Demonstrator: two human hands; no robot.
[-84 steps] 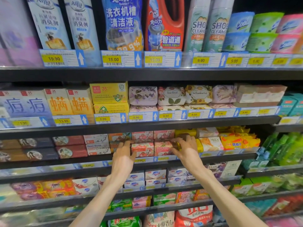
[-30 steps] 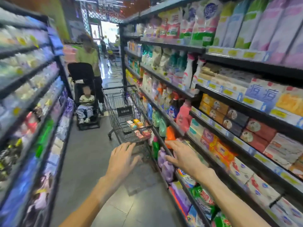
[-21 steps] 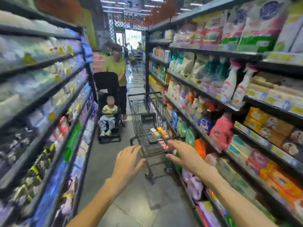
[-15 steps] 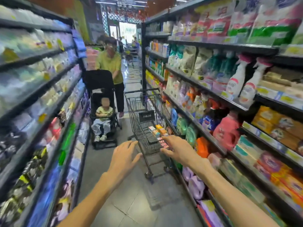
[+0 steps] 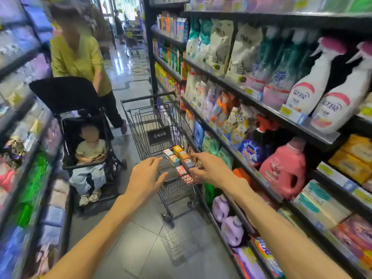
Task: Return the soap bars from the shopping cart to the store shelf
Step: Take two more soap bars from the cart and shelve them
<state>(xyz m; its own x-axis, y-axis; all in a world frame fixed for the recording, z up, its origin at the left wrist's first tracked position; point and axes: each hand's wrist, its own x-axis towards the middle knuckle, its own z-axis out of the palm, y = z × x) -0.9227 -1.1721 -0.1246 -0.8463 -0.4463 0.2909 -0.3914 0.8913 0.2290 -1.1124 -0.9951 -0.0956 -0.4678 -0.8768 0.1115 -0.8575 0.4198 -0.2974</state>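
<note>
Midway through a restocking errand, a person's left hand [image 5: 146, 177] and right hand [image 5: 209, 170] stretch toward a shopping cart [image 5: 141, 125] in a narrow store aisle, both spread wide with fingers apart and holding nothing. The hands frame the near end of the cart, where several boxed soap bars [image 5: 178, 159] in orange, white, blue and pink wrappers lie in a loose row on the wire floor of the basket; whether either hand already touches the cart cannot be told. The cart stands just beside the store shelf [image 5: 259, 106] on the right, which at this spot carries detergent bottles and spray cleaners, with boxed soaps showing farther right on its lower levels. A shopper in a yellow top [image 5: 77, 57] pushes a stroller [image 5: 80, 125] with a seated child close on the cart's left. By the look of it, the step in hand is the reach for another load: next the hands need to dip over the rim, close on a bar or two, and turn right to the soap section, without nudging the cart toward the stroller.
</note>
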